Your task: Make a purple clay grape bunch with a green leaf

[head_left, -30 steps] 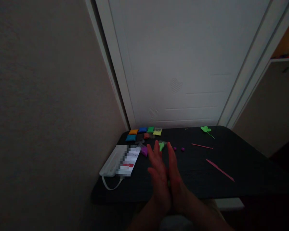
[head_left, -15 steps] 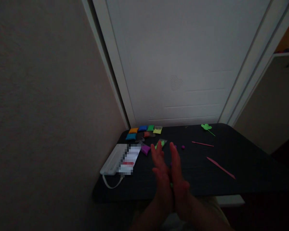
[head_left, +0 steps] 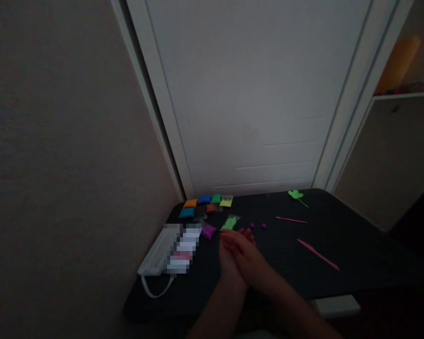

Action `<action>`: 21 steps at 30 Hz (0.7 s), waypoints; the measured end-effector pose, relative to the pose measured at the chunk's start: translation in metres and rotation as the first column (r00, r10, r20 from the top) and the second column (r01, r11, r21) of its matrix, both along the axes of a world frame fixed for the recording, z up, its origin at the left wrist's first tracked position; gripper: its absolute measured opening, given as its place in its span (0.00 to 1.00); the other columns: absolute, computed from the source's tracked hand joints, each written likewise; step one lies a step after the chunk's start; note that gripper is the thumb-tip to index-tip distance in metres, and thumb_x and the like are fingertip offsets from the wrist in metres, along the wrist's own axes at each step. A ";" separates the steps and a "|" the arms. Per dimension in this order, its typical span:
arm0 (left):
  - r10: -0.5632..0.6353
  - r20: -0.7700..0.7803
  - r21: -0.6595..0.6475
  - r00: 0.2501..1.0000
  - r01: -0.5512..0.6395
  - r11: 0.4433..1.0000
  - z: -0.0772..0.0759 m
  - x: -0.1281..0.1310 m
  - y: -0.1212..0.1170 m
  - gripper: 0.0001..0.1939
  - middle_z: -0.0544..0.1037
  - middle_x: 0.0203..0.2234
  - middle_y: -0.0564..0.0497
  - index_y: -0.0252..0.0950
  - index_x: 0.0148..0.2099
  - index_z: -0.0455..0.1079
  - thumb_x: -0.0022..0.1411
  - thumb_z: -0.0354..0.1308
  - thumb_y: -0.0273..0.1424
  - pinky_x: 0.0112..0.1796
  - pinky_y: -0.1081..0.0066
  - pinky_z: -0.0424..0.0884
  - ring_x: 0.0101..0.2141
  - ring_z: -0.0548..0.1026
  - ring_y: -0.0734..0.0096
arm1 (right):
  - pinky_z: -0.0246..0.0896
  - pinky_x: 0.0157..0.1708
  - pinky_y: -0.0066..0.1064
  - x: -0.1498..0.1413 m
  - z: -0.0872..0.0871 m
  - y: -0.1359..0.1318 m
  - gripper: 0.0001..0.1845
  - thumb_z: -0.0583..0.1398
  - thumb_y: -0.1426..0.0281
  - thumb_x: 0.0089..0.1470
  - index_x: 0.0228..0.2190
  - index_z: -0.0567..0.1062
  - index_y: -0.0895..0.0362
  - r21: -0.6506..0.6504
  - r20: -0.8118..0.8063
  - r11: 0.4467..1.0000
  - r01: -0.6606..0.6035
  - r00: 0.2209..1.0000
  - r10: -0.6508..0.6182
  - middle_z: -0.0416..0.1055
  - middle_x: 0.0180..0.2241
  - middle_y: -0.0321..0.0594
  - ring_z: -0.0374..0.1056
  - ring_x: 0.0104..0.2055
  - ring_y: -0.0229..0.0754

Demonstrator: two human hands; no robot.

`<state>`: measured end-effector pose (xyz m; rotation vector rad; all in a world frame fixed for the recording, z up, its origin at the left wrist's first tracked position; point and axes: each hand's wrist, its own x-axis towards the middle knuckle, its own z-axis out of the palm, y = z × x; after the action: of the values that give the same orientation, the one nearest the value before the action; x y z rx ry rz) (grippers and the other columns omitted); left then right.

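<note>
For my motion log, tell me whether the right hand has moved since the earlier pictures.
Yes, leftward: the right hand, earlier right of the light green packet, now reaches across in front of it.

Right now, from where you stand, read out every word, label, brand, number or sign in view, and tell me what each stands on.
No text can be read.
Screen: blurred into blocks, unreadable.
Yellow packet: any print is too small to read.
Light-green packet: no lettering can be made out.
Door: two hatched hearts and plain lines, no words.
</note>
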<state>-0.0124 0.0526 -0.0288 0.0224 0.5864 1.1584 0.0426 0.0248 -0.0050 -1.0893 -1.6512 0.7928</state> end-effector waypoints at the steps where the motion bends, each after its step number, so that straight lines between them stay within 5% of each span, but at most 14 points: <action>1: 0.012 0.009 -0.007 1.000 -0.012 1.000 0.003 0.001 0.000 0.21 0.73 0.33 0.46 0.34 0.45 0.65 0.57 0.44 0.42 0.34 0.68 0.67 0.29 0.72 0.69 | 0.52 0.52 0.37 0.001 0.002 0.001 0.18 0.49 0.76 0.52 0.42 0.71 0.52 -0.010 -0.016 1.000 -0.026 1.000 0.026 0.66 0.48 0.38 0.61 0.51 0.44; 6: 0.062 0.066 0.043 0.996 -0.065 0.997 0.017 0.000 0.003 0.17 0.73 0.33 0.47 0.33 0.39 0.67 0.58 0.44 0.40 0.36 0.69 0.67 0.33 0.72 0.69 | 0.48 0.53 0.39 0.003 0.019 0.011 0.15 0.54 0.70 0.51 0.42 0.71 0.52 -0.082 -0.297 0.988 -0.132 0.949 0.102 0.68 0.46 0.38 0.60 0.51 0.43; 9: 0.035 0.081 0.022 0.996 -0.037 0.999 0.023 -0.002 0.003 0.17 0.72 0.31 0.46 0.34 0.36 0.66 0.59 0.43 0.40 0.35 0.66 0.68 0.34 0.73 0.65 | 0.54 0.49 0.38 0.001 0.024 0.025 0.11 0.55 0.66 0.50 0.35 0.73 0.55 -0.172 -0.681 0.967 -0.191 0.731 0.023 0.71 0.38 0.40 0.65 0.45 0.43; 12: 0.053 0.076 0.014 0.996 -0.054 0.998 0.026 0.000 0.004 0.14 0.72 0.28 0.48 0.34 0.33 0.65 0.59 0.44 0.38 0.33 0.68 0.69 0.31 0.73 0.67 | 0.56 0.47 0.36 0.003 0.023 0.032 0.08 0.56 0.67 0.49 0.31 0.73 0.57 -0.171 -0.860 0.950 -0.260 0.511 -0.015 0.72 0.33 0.39 0.67 0.41 0.41; 16: 0.067 0.007 0.072 0.998 -0.068 0.995 0.014 0.003 0.008 0.04 0.64 0.16 0.57 0.33 0.31 0.63 0.56 0.50 0.29 0.20 0.80 0.61 0.17 0.65 0.82 | 0.60 0.41 0.33 0.021 0.033 0.027 0.06 0.59 0.70 0.46 0.30 0.73 0.56 -0.145 -0.892 0.958 -0.245 0.451 -0.020 0.72 0.29 0.36 0.68 0.35 0.37; 19: -0.154 -0.094 0.098 0.984 0.163 0.982 -0.001 0.004 -0.002 0.09 0.49 0.09 0.62 0.33 0.26 0.61 0.56 0.51 0.32 0.14 0.81 0.45 0.11 0.49 0.85 | 0.61 0.38 0.29 0.046 0.061 0.025 0.05 0.58 0.72 0.46 0.30 0.73 0.56 -0.015 -0.897 0.986 -0.165 0.439 0.060 0.70 0.26 0.33 0.67 0.31 0.33; 21: -0.411 -0.203 0.145 0.889 0.442 0.885 -0.010 0.007 -0.017 0.09 0.48 0.09 0.62 0.33 0.27 0.63 0.55 0.52 0.34 0.14 0.81 0.42 0.11 0.47 0.85 | 0.61 0.36 0.28 0.065 0.087 0.024 0.05 0.57 0.72 0.48 0.30 0.72 0.55 0.077 -0.893 0.987 -0.143 0.430 0.132 0.69 0.25 0.31 0.66 0.29 0.31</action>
<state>-0.0049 0.0355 -0.0386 0.3985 0.5811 0.7768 0.1077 0.0490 0.0818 -0.3377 -0.7738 1.2168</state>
